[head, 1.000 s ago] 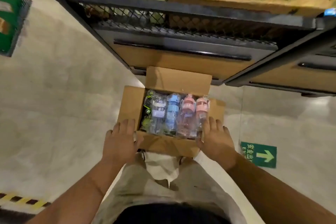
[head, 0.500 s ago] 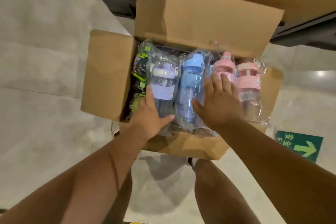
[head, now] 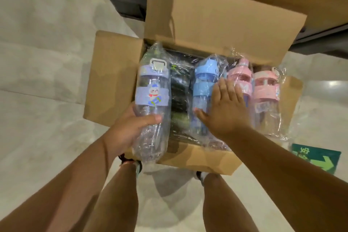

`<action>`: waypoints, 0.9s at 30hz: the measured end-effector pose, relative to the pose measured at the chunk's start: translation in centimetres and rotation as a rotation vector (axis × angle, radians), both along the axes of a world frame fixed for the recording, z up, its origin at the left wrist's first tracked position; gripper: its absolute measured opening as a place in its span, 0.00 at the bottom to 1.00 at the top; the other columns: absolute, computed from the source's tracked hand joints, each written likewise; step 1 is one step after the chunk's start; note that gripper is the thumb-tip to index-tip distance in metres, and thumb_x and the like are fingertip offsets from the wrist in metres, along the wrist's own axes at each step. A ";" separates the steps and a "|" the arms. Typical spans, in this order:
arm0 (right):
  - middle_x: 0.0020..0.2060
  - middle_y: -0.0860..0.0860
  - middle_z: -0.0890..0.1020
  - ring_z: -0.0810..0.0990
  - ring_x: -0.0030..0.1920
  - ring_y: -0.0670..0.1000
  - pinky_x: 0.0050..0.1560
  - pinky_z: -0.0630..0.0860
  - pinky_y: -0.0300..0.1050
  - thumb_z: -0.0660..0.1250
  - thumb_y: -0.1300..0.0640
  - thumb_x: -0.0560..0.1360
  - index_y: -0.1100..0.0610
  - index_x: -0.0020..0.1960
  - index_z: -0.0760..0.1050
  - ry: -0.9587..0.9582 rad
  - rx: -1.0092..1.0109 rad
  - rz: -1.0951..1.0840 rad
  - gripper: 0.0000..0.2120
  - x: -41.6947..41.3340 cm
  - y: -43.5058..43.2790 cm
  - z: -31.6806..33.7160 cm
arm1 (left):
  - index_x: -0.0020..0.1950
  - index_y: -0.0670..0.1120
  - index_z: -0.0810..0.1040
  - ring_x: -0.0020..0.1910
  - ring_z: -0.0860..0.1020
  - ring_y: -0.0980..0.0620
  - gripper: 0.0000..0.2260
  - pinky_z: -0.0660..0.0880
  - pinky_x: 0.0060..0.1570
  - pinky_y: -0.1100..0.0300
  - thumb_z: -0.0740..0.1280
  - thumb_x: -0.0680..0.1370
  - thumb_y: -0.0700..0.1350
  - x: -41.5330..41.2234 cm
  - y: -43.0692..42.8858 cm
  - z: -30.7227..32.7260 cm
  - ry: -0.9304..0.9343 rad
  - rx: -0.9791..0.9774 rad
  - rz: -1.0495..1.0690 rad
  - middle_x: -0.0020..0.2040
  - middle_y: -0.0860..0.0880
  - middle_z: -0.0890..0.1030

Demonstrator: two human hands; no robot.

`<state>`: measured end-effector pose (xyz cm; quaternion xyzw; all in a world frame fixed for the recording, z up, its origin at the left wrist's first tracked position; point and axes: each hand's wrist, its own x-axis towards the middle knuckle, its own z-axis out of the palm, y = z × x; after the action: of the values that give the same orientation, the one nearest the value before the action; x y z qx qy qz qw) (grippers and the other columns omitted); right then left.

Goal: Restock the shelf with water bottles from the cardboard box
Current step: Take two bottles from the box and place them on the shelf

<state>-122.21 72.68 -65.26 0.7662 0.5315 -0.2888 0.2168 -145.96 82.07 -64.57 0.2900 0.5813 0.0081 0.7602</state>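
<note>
box (head: 113,73) top open (flaps up), bottles (head: 263,100) packed tight

Left hand (head: 124,132) curls in a grip; right hand (head: 226,113) lies flat.

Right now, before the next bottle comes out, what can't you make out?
Head view:
Shelf: cut off by the top edge; free space unseen.
Cardboard box bottom: hidden under the top layer; count unknown.
Dark bottles: blurred by plastic wrap.
Underside of right hand on blue bottle: hidden by the hand itself.
</note>
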 end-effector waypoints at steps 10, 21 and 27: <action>0.76 0.55 0.62 0.71 0.67 0.52 0.66 0.73 0.51 0.74 0.53 0.73 0.40 0.78 0.50 0.391 0.268 -0.921 0.44 -5.9 3.0 -2.0 | 0.62 0.41 0.81 0.52 0.82 0.34 0.42 0.81 0.52 0.43 0.87 0.51 0.52 -8.1 0.1 2.9 -0.066 -0.024 0.195 0.54 0.34 0.83; 0.62 0.53 0.74 0.76 0.56 0.55 0.48 0.78 0.48 0.77 0.56 0.72 0.54 0.77 0.51 0.431 0.096 -1.264 0.44 -7.6 3.9 -5.7 | 0.55 0.45 0.86 0.48 0.84 0.40 0.24 0.82 0.46 0.50 0.79 0.59 0.44 -5.9 -0.6 4.0 -0.113 0.044 0.133 0.52 0.36 0.84; 0.52 0.48 0.79 0.81 0.50 0.49 0.46 0.79 0.40 0.83 0.55 0.63 0.52 0.67 0.66 0.536 0.262 -1.022 0.38 -6.6 3.3 4.7 | 0.64 0.38 0.77 0.49 0.84 0.41 0.46 0.81 0.44 0.52 0.87 0.50 0.52 -5.9 0.6 14.0 -0.098 0.068 0.179 0.54 0.36 0.84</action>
<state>-128.85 75.98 -60.55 0.8458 0.1624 -0.4721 -0.1880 -151.90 82.63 -50.60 0.2619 0.5665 0.1100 0.7735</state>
